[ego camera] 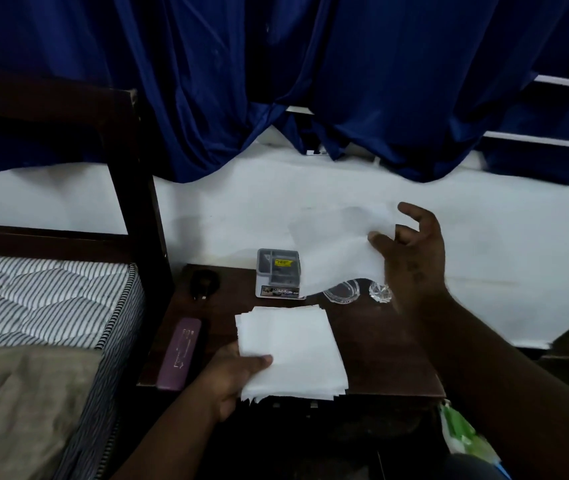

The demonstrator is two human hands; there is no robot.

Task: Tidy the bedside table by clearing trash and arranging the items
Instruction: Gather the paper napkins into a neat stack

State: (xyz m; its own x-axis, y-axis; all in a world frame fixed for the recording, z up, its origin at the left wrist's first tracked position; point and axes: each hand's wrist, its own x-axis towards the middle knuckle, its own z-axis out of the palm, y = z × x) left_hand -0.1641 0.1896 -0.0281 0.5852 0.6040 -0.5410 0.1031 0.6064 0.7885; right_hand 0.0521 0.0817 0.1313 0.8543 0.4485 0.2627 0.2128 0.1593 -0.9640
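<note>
A dark wooden bedside table (380, 348) stands between the bed and the wall. My left hand (234, 375) grips a stack of white tissues (293, 351) at its left edge, over the table's front. My right hand (411, 254) is raised above the back of the table and pinches one loose white tissue sheet (335, 251), which hangs in the air. Behind the sheet stands a small grey and white box (278, 273). A clear glass dish (342, 291) and a small crystal object (380, 291) sit at the back right.
A purple case (181, 351) lies along the table's left edge, with a black round object (203, 282) behind it. The bed with striped mattress (44, 299) is at left. Blue curtains (276, 81) hang above. A green and white packet (463, 434) sits below right.
</note>
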